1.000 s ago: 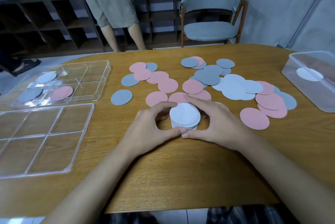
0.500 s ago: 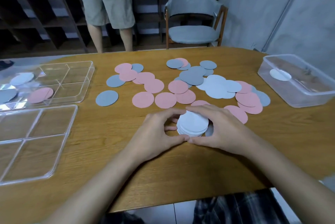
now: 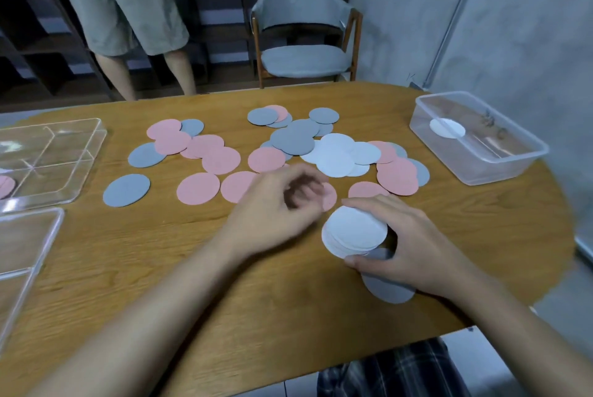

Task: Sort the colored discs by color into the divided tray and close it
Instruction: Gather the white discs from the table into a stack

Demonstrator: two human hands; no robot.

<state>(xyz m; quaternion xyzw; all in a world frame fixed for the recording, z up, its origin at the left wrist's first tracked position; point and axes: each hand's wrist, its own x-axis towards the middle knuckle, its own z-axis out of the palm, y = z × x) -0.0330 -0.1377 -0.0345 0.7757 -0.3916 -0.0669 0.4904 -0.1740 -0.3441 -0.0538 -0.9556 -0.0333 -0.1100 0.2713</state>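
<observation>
My right hand (image 3: 407, 245) grips a stack of white discs (image 3: 354, 231) near the table's front, fingers and thumb curled round its edge. A grey disc (image 3: 390, 289) lies under that hand. My left hand (image 3: 276, 207) is off the stack, blurred, fingers loosely curled and holding nothing, above pink discs (image 3: 198, 188). More pink, grey (image 3: 126, 190) and white discs (image 3: 337, 152) lie scattered across the table's middle. The clear divided tray (image 3: 51, 152) sits at the far left with a pink disc in one compartment.
A clear lid or second tray (image 3: 22, 242) lies at the left front edge. A clear plastic tub (image 3: 478, 139) holding one white disc stands at the right. A person stands behind the table, and a grey chair (image 3: 305, 27) is at the back.
My left hand has let go of the white stack and moved up and left. The right hand now holds the stack alone. The view has shifted right.
</observation>
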